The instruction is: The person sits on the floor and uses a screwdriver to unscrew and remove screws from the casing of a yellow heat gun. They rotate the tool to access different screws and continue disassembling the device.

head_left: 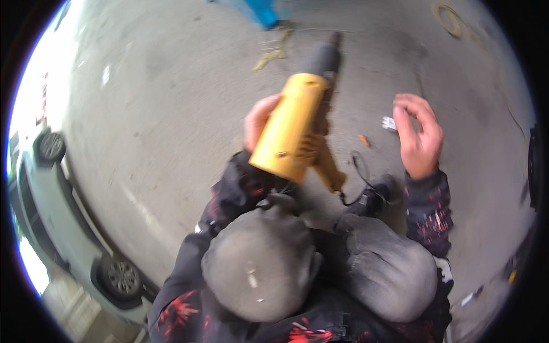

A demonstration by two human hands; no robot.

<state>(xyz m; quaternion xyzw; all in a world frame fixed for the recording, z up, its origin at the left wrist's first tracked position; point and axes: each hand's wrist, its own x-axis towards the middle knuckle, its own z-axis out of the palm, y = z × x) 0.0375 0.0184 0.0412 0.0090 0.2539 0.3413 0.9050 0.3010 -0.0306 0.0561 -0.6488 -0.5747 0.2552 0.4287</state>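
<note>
Yellow heat gun [289,128], so judged from its vented barrel and dark nozzle [324,59], raised above the floor [171,114] and aimed toward the floor's far edge. The left hand [261,123] grips the barrel, its fingers partly hidden behind it; the right hand [420,140] is well apart, its fingers loosely curled with nothing visible between them. Principal hazard: one hand alone carries the tool, with the handle [329,168] unheld, so an off-centre weight could make the barrel roll or slip. Second hazard: the black cord [344,199], looping beside the dark shoe [374,197], could catch on the foot and jerk the tool. Were the nozzle hot, which cannot be told, a grip moved forward could burn the fingers.

Surroundings: a small white object [389,123] and an orange piece [364,140] lie between tool and right hand, obstructing a low sweep there. Toward the floor's far edge are a yellowish strip [271,56] and a blue object [260,11]; at its far right corner, a coil [448,22]; along its left edge, a car [63,211]. The grey-clad knees [254,266] mask the nearest floor.
</note>
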